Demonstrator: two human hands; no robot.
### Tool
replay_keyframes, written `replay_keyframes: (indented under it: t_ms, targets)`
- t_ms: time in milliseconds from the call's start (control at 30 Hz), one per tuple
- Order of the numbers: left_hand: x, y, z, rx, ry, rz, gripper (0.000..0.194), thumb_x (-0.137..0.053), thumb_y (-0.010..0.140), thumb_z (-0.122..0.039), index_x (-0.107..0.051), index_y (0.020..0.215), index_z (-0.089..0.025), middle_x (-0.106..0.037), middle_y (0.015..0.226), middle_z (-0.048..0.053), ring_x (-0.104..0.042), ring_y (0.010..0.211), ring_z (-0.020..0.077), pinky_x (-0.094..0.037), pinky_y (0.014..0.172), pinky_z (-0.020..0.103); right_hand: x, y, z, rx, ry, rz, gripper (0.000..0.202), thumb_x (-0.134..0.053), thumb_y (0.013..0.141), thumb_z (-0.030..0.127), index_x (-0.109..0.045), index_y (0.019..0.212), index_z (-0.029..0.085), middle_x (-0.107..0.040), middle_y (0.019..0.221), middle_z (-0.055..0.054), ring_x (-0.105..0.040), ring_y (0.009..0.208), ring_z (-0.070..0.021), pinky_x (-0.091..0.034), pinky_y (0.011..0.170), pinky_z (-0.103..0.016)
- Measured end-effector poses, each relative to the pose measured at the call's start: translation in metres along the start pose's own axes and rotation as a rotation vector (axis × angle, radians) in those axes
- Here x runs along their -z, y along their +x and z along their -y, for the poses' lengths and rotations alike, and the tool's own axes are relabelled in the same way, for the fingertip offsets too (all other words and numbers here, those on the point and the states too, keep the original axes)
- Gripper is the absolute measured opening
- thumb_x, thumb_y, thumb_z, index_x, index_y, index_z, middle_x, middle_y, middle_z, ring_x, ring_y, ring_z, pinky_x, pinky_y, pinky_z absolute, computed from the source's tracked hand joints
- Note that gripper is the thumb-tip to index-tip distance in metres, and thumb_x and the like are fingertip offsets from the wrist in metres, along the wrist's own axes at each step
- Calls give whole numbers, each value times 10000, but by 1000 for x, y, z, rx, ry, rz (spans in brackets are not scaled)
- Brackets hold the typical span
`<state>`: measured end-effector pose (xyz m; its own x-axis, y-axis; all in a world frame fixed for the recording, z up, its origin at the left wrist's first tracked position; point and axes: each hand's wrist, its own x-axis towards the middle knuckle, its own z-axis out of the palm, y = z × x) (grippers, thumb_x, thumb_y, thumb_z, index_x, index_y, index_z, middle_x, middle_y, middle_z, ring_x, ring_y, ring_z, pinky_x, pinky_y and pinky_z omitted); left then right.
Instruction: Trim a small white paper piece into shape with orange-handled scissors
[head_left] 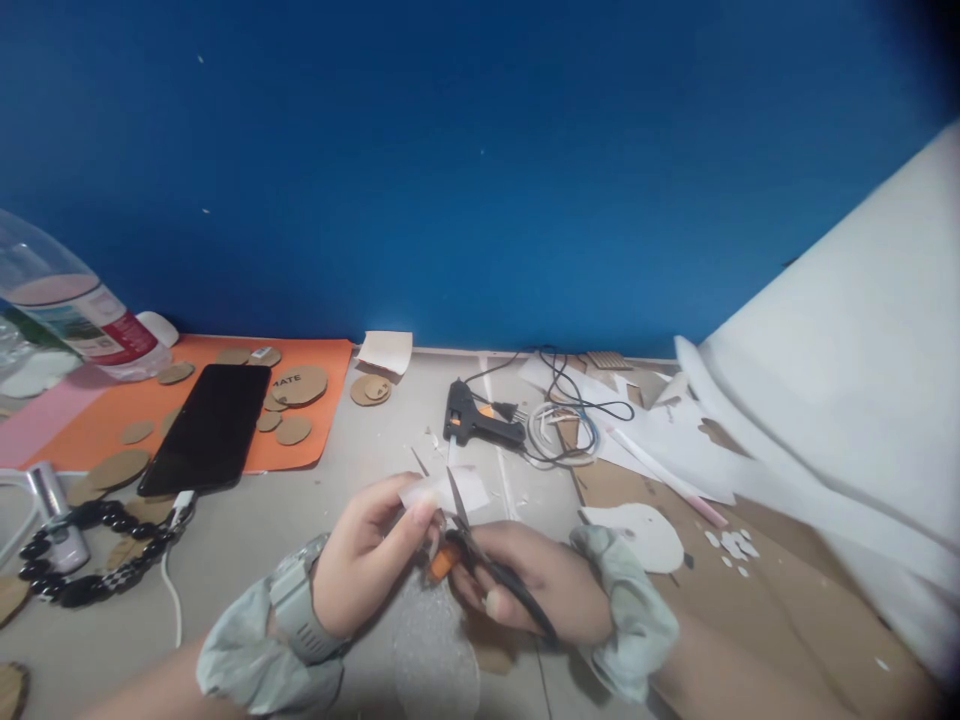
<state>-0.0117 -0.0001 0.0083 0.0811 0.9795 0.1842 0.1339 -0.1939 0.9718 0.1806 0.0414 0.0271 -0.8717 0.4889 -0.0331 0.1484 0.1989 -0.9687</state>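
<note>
My left hand (pixel 379 555) pinches a small piece of white paper (pixel 471 488) between thumb and fingers. In my right hand (pixel 544 575) is a pair of scissors (pixel 510 585) with black handles; the blades point away from me, parted around the paper. Something orange (pixel 442 563) shows between the two hands, and I cannot make out what it belongs to. Below them lies a clear, bumpy sheet with a rounded edge (pixel 435 660). Beyond the hands, a black glue gun (pixel 480 420) rests on its side, its nozzle towards the paper.
On the left, an orange sheet (pixel 300 455) carries cardboard discs (pixel 300 385) and a black phone (pixel 210 430). A bottle (pixel 82 320) and a beaded bracelet (pixel 82 595) are nearby. Cables (pixel 562 430), paper scraps (pixel 739 545) and cardboard (pixel 757 620) spread right. A blue wall (pixel 480 180) stands behind.
</note>
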Motion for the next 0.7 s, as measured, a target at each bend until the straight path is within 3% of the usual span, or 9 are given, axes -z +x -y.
replay_keyframes:
  t_ms: [133,333,533,700]
  targets:
    - [0,-1,0,5,-21,6,290,-462,933,-316,-576,701,-184,-579,638,-6,-552,599,123,-445,600,249,3,1,3,14,27,24,463,-432,844,578,-635,881,163,-521,718,-8,-451,617,-142,-387,564,-242]
    - [0,-1,-1,-2,6,5,287,-458,933,-310,-574,707,-178,-576,640,-3,-551,602,123,-447,606,251,2,0,10,-6,52,27,474,-420,838,597,-605,843,161,-482,698,5,-414,603,-135,-351,551,-241]
    - [0,-1,1,-10,44,-3,292,-457,934,-317,-565,704,-174,-567,647,-1,-536,613,124,-441,615,251,0,1,-9,20,39,3,294,-491,835,435,-606,817,165,-497,696,14,-448,624,-134,-380,578,-237]
    - [0,-2,2,-27,33,-5,277,-457,935,-316,-569,723,-177,-557,670,-1,-520,636,123,-443,634,253,1,2,-19,33,34,62,248,-532,821,401,-580,787,160,-508,706,13,-461,624,-125,-386,549,-220]
